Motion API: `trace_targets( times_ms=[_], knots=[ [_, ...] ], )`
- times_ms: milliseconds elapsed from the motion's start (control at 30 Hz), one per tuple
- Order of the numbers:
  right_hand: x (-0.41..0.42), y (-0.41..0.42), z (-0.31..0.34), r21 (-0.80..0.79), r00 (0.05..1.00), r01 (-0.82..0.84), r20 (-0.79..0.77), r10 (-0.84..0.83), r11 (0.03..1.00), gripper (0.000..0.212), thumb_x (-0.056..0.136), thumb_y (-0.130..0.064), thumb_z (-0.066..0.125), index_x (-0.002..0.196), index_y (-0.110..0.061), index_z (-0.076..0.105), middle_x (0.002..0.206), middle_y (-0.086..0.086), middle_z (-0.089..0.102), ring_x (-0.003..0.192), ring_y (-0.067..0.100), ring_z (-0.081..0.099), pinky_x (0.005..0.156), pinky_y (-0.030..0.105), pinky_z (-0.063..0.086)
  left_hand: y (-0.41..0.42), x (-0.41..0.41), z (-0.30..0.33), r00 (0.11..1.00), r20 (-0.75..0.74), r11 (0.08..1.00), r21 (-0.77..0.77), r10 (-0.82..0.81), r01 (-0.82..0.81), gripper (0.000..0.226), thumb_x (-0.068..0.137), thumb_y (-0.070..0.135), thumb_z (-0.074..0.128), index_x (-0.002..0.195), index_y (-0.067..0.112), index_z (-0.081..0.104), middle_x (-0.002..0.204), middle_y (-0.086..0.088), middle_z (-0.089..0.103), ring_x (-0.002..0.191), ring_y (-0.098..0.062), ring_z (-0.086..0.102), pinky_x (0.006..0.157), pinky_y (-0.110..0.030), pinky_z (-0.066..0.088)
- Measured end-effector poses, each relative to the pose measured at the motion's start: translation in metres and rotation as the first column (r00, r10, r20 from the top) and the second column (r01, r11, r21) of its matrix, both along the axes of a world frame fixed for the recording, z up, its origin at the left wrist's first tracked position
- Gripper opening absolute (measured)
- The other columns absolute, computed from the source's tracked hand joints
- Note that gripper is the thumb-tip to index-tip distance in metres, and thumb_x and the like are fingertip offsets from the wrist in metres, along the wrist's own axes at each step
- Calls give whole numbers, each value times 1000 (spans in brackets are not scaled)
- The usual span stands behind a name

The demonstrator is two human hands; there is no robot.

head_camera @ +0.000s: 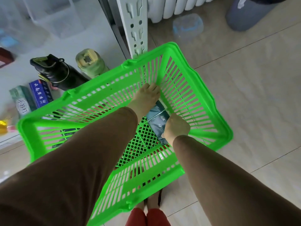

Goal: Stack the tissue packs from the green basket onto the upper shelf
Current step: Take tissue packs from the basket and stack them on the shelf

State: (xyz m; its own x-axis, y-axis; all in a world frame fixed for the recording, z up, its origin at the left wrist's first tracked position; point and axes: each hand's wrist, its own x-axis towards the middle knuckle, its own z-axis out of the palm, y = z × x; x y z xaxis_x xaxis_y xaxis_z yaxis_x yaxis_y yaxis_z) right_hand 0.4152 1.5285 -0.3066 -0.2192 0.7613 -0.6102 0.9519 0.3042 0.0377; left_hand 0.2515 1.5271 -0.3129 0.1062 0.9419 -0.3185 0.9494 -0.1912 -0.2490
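Observation:
The green basket [203, 88] stands on the tiled floor below me, beside the grey shelf post [135, 28]. Both my arms reach into it. Blue-grey tissue packs [157, 115] lie on the basket's mesh floor near its right wall. My right hand [176, 128] is closed around the near end of the packs. My left hand [146, 97] lies flat over their far end, fingers reaching the basket's far corner. The upper shelf is out of view.
A low white shelf [97, 38] on the left carries a black flask [60, 72], a green flask [90, 62], boxes [31, 97] and clear bins [53, 17]. A white radiator [175, 7], a clear lidded box [188, 26] and a grey bin [249, 13] stand behind.

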Motion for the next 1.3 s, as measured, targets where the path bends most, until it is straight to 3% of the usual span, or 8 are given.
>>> trace_targets(
  times_ms=[167, 300, 433, 600, 700, 933, 1133, 1300],
  knots=[
    [-6, -13, 22, -40, 996, -69, 59, 71, 997, 45, 93, -30, 66, 132, -13, 53, 137, 9, 46, 132, 29, 42, 99, 39, 46, -32, -9, 23, 996, -92, 999, -35, 11, -14, 46, 90, 21, 56, 136, 18, 48, 141, -4, 41, 132, -26, 36, 104, -36, 33],
    [1, -22, 77, -120, 994, -61, -97, 49, 991, 54, 86, -31, 70, 129, -14, 43, 121, 12, 58, 109, 33, 62, 87, 41, 54, -86, -20, 76, 956, 28, 955, -59, 292, -290, 56, 87, 27, 64, 136, 22, 37, 130, -2, 49, 122, -26, 43, 89, -41, 43],
    [5, -18, 170, -43, 946, -110, -310, 91, 993, 50, 82, -40, 73, 114, -16, 43, 99, 8, 66, 87, 32, 68, 65, 34, 47, -156, -38, 167, 795, 268, 833, -53, 544, -551, 57, 83, 29, 70, 130, 19, 39, 120, -2, 49, 116, -25, 43, 72, -42, 54],
    [-16, -35, 300, -95, 777, -153, -627, 60, 984, 48, 74, -17, 84, 111, -13, 54, 108, 2, 67, 94, 16, 66, 61, 10, 39, -256, -74, 321, 597, 535, 699, 18, 597, -715, 53, 76, 15, 74, 125, 11, 55, 116, -10, 58, 112, -33, 45, 85, -49, 48],
    [-45, -63, 366, -44, 698, -183, -710, 98, 982, 55, 70, -16, 86, 113, -23, 51, 110, 2, 67, 81, 10, 64, 62, 1, 37, -321, -113, 404, 605, 559, 675, 105, 567, -730, 52, 73, 7, 73, 123, 9, 58, 114, -13, 60, 108, -36, 48, 89, -45, 42],
    [-168, -172, 481, -37, 443, -205, -894, 59, 978, 64, 57, -51, 81, 113, -34, 56, 104, 6, 69, 93, 27, 66, 87, 48, 53, -457, -233, 539, 643, 577, 623, 273, 504, -733, 46, 76, 23, 79, 119, 15, 65, 109, -9, 58, 104, -31, 49, 90, -43, 42],
    [-271, -240, 529, -30, 230, -213, -973, 21, 977, 52, 67, -40, 82, 109, -48, 54, 104, -18, 68, 99, 7, 65, 93, 34, 50, -516, -327, 598, 705, 563, 627, 376, 430, -682, 47, 77, 31, 79, 120, 18, 64, 108, -2, 59, 101, -26, 46, 84, -31, 35],
    [-337, -240, 547, -23, 212, -137, -977, 7, 990, 54, 66, -36, 83, 109, -44, 51, 119, 2, 65, 113, 19, 63, 101, 41, 50, -501, -402, 621, 717, 557, 628, 392, 419, -672, 43, 78, 26, 75, 118, 16, 62, 109, -3, 56, 99, -23, 50, 82, -32, 38]
  ],
)
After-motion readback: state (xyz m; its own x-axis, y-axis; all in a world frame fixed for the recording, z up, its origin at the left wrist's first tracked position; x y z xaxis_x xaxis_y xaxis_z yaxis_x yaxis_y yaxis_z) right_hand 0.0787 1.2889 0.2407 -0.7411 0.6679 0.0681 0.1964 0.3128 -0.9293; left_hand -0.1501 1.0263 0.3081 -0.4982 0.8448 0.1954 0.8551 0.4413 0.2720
